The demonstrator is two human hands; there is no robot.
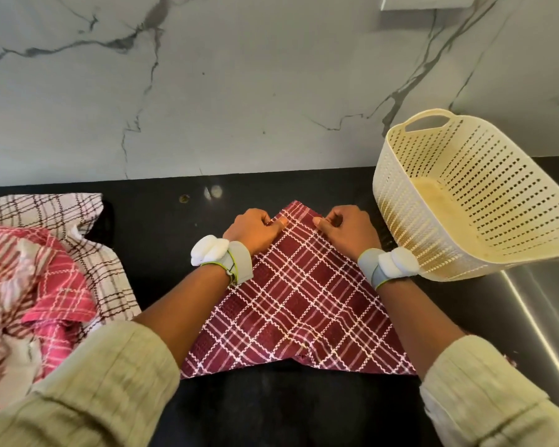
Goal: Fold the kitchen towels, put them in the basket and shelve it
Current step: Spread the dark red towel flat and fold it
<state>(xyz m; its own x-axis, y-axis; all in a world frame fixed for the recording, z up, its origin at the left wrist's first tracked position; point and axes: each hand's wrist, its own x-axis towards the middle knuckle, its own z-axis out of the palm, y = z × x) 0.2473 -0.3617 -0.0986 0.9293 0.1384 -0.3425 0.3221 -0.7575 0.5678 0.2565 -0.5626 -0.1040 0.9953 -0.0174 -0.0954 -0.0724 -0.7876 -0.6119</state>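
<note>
Pinching maroon towel (pixel 304 301), both hands; basket (pixel 465 201) right; towel pile (pixel 46 269) left.

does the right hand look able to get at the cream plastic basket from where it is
Probably yes. The cream perforated plastic basket sits just to the right of the right hand with only bare black counter between them, but that hand now pinches the maroon checked towel and must let go first.

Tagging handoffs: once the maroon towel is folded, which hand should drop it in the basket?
Right, probably. The right hand is nearer the empty basket; the left hand is across the maroon towel.
</note>
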